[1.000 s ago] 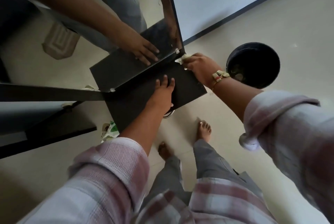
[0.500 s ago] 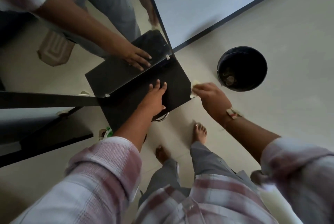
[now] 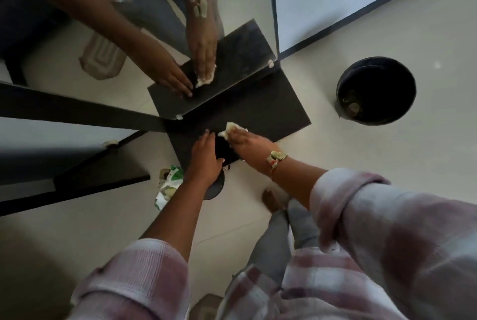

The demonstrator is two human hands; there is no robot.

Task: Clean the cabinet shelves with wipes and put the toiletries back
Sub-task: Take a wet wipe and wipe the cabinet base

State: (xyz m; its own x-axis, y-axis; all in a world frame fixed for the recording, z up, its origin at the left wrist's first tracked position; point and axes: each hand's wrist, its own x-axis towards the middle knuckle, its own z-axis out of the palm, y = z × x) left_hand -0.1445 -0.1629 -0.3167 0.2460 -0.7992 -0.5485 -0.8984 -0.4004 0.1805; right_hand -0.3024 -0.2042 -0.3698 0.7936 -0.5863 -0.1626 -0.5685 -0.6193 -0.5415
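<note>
Head view, looking down. Dark shelf (image 3: 271, 110) juts out from the mirror (image 3: 77, 43), with pale floor (image 3: 387, 164) below it.

Left hand (image 3: 205, 157): released, fingers stretched out flat on the near part of the shelf, palm down, holding nothing. Plaid sleeve rolled up the forearm.

Right hand (image 3: 247, 143): grasping a crumpled wipe (image 3: 231, 129), fingers bent over it and pressing it onto the shelf top. The wipe is pale, bunched, and sticks out past the fingertips toward the mirror. It sits on the shelf near the front edge, just beside the left hand's fingertips. Bracelet (image 3: 275, 158) on the right wrist, plaid sleeve rolled there too.

The mirror shows both hands and the wipe reflected, plus the shelf's reflection.

Floor items: black bucket (image 3: 344, 113) stands right of the shelf, well apart from it, with some small bits at the bottom, too dim to tell what. A green and white packet (image 3: 169, 185) lies on the floor under the shelf's left side, beside the left forearm. A dark round object (image 3: 215, 188) sits below the shelf, mostly hidden by the left wrist. One bare foot (image 3: 271, 199) shows below the right forearm, grey trousers above it.
</note>
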